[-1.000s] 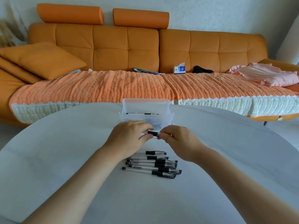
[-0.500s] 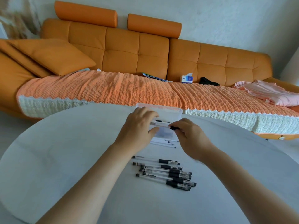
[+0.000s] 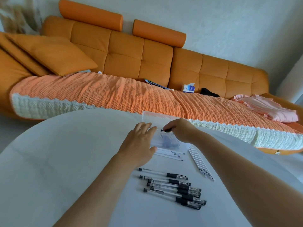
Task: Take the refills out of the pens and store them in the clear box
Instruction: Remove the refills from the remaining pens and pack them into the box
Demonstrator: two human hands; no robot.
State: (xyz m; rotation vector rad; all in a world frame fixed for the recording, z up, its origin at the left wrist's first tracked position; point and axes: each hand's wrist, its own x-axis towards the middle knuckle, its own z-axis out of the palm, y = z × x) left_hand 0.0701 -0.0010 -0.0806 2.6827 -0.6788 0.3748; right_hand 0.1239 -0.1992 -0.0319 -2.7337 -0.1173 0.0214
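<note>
No legible text; print on pens (image 3: 172, 187) and tissue box (image 3: 188, 88) too blurred.

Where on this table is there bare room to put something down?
The broad left side of the table, beyond the left hand, is bare. So is the near strip between the forearms, below the pens. The middle is crowded: box, right hand holding a pen over it, refills and pens close together.

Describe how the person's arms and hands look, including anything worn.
The left forearm and right forearm are bare as far as the frame edge; no sleeve shows. The left hand and right hand are bare too, with no glove, ring, watch or bracelet visible.
</note>
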